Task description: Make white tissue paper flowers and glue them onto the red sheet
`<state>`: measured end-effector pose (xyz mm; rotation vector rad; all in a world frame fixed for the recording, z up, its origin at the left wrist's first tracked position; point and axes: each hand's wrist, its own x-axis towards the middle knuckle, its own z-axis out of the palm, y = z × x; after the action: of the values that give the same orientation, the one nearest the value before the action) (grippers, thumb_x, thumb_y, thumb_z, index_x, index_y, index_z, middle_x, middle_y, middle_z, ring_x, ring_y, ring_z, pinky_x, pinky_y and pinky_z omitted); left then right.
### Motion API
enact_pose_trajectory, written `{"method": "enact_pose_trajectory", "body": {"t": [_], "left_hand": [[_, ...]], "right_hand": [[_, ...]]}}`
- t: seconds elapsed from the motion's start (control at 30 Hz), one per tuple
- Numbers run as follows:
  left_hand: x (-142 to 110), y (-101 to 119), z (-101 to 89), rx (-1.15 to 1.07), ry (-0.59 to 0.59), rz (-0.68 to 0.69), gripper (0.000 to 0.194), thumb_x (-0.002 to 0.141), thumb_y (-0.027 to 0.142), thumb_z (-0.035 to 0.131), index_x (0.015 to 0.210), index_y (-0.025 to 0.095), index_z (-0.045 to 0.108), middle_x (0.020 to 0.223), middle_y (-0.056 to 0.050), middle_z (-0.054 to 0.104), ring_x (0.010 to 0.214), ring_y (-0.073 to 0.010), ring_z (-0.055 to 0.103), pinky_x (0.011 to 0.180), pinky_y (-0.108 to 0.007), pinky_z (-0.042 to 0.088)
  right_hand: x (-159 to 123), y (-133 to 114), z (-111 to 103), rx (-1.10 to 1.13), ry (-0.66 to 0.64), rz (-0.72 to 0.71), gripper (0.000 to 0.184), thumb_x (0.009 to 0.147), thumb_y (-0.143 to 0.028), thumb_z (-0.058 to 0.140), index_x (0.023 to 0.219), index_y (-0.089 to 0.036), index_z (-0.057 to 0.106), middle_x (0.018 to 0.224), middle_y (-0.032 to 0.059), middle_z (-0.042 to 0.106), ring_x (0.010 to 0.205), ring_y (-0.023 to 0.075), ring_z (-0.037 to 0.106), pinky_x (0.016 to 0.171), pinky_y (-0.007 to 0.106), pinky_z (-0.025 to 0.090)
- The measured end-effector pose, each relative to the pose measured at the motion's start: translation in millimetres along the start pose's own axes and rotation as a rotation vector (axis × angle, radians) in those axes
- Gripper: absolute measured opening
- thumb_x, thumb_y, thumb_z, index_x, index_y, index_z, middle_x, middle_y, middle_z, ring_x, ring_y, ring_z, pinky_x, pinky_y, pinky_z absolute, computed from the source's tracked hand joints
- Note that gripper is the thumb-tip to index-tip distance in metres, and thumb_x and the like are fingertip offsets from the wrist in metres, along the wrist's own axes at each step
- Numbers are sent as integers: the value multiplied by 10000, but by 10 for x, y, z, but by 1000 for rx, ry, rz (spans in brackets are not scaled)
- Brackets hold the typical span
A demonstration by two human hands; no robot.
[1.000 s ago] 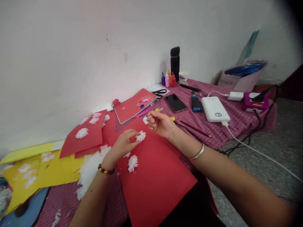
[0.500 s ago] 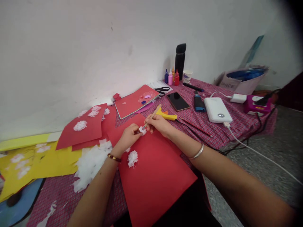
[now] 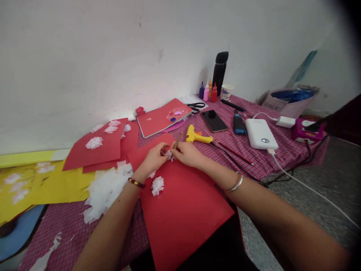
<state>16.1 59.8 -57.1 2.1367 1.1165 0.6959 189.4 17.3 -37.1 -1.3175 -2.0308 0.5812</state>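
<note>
A sheet of red card (image 3: 186, 210) lies in front of me, partly over my lap. Crumpled white paper makes a tuft (image 3: 158, 186) on it, and a second white paper tuft (image 3: 169, 155) sits higher up, between my hands. At that upper tuft's left edge, the fingers of my left hand (image 3: 154, 160) are pinched together on the paper. My right hand (image 3: 187, 153) grips a slim wooden stick (image 3: 177, 140), held nearly upright, with its lower end down in the tuft. Fingers partly hide both the tuft and the stick's tip.
A yellow glue gun (image 3: 199, 137) lies just beyond my right hand. Torn white paper (image 3: 107, 188) is heaped left of my left wrist. Farther back are scissors (image 3: 196, 106), a phone (image 3: 214, 120), a white power bank (image 3: 261, 133), paint bottles (image 3: 207, 93) and a black flask (image 3: 220, 73).
My right hand has come down and left to the upper tuft, tilting the stick's tip into it. The left fingers have closed in at the tuft. The glue gun shows more fully.
</note>
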Motion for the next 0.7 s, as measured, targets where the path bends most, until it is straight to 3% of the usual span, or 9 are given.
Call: {"method": "enact_pose_trajectory", "body": {"t": [0.33, 0.47, 0.6, 0.7], "left_hand": [[11, -2, 10, 85, 0, 15, 284, 715, 179, 590, 998, 161, 589, 817, -29, 628, 711, -147, 563, 650, -269, 447], [-21, 161, -76, 217, -29, 72, 220, 723, 125, 551, 933, 164, 606, 827, -46, 625, 743, -178, 568, 678, -302, 450], [-300, 478, -322, 421, -3, 206, 220, 760, 165, 556, 974, 174, 605, 982, -90, 613, 960, -244, 547, 833, -373, 430], [-671, 662, -485, 416, -34, 198, 217, 810, 205, 526, 1016, 181, 588, 1027, -87, 606, 975, -228, 552, 860, -363, 426]], "right_hand": [[15, -49, 83, -191, -38, -70, 191, 871, -206, 427, 794, -159, 595, 679, 70, 631, 591, 156, 534, 568, 261, 330], [3, -76, 147, -221, -45, -102, 201, 882, -195, 399, 876, -153, 595, 715, 91, 640, 606, 171, 542, 590, 271, 342], [-12, -40, 138, -97, -45, -88, 164, 863, -213, 431, 805, -162, 575, 691, 72, 625, 596, 160, 539, 588, 261, 355], [5, 9, 82, 76, 31, -22, 155, 839, -218, 446, 719, -171, 531, 655, 35, 603, 594, 140, 538, 579, 241, 368]]}}
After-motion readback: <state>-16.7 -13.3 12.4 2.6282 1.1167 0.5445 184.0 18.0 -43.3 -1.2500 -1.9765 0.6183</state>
